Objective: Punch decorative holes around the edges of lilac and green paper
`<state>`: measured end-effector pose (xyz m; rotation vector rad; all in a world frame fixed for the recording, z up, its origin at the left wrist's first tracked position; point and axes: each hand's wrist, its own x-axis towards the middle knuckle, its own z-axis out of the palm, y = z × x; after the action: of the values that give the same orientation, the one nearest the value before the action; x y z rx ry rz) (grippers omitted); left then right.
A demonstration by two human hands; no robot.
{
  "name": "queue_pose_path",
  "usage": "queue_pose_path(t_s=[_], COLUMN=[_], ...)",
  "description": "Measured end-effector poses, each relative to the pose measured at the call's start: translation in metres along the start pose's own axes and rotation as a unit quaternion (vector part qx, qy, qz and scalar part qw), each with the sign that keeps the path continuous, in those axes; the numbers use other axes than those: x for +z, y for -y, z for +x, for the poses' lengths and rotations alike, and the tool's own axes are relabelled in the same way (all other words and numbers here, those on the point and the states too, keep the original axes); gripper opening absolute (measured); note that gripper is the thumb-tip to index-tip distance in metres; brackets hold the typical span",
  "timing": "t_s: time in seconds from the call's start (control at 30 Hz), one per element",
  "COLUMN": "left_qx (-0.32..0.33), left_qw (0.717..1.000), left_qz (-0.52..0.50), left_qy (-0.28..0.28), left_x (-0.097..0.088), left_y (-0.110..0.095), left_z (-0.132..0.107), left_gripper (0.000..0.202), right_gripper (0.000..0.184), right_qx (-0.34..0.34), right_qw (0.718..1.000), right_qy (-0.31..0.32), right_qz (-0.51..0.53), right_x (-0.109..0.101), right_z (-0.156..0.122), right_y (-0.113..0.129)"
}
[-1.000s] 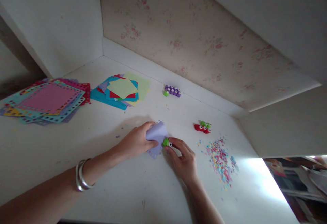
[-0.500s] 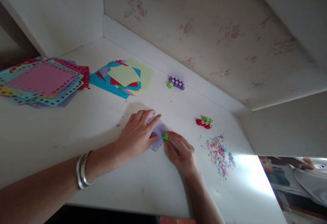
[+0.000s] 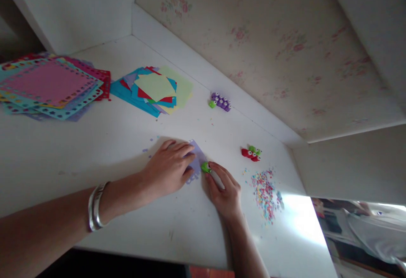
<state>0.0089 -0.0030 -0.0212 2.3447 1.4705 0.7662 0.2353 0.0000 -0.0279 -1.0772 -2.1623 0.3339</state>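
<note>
A small purple sheet of paper lies on the white table, with punched holes along its lower edge. My left hand rests on its left part, fingers stretched out and slightly apart, hiding some of the sheet. At the paper's right edge sits a small green craft paper punch. My right hand has thumb and fingers closed around this punch. Whether the paper is inside its slot cannot be made out. A few purple cut-out bits lie left of my left hand.
Stacked sheets with punched borders are at the far left, beside plain coloured paper. Purple punches with a green one stand near the wall. Red and green punches are at right, above scattered confetti.
My left hand has drawn slightly left and flattened, uncovering more of the purple paper. My right hand keeps hold of the green punch at the sheet's edge. The camera view has shifted slightly.
</note>
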Motion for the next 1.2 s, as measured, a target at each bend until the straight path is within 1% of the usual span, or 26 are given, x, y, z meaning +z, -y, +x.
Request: queue_pose_path(t_s=[0.2,0.37,0.5,0.63,0.73,0.87,0.97,1.03,1.1,1.2], left_qx=[-0.004,-0.007,-0.006,-0.011,-0.014,-0.008,0.003,0.009,0.013,0.011], left_qw=[1.0,1.0,1.0,1.0,1.0,1.0,1.0,1.0,1.0,1.0], left_qz=[-0.009,-0.008,-0.005,-0.007,-0.004,0.011,0.022,0.023,0.022,0.021], left_qy=[0.001,0.004,0.005,0.003,0.004,0.008,0.009,0.008,0.005,0.005], left_x=[0.0,-0.001,-0.001,-0.001,-0.001,-0.004,-0.006,-0.007,-0.007,-0.007], left_y=[0.0,-0.001,-0.002,-0.002,-0.002,-0.003,-0.003,-0.002,-0.001,0.0], left_z=[0.0,0.001,0.001,0.001,0.002,0.002,0.001,0.001,0.001,0.001], left_gripper=[0.026,0.027,0.026,0.027,0.028,0.028,0.028,0.029,0.029,0.029], right_gripper=[0.037,0.04,0.04,0.034,0.029,0.027,0.023,0.025,0.029,0.031], right_qx=[-0.022,-0.032,-0.06,-0.083,-0.085,-0.077,-0.08,-0.079,-0.062,-0.014], right_qw=[1.0,0.999,0.997,0.993,0.99,0.989,0.989,0.991,0.994,0.998], right_qy=[-0.007,0.004,0.025,0.048,0.064,0.048,0.008,-0.02,-0.031,-0.035], right_qz=[0.006,0.006,-0.032,-0.073,-0.097,-0.115,-0.123,-0.108,-0.08,-0.049], right_x=[0.0,-0.001,-0.003,-0.002,0.001,0.004,0.005,0.006,0.005,-0.002], right_z=[0.001,0.001,0.004,0.01,0.013,0.012,0.01,0.007,0.002,-0.006], right_y=[0.003,0.005,0.005,0.006,0.007,0.01,0.012,0.013,0.013,0.01])
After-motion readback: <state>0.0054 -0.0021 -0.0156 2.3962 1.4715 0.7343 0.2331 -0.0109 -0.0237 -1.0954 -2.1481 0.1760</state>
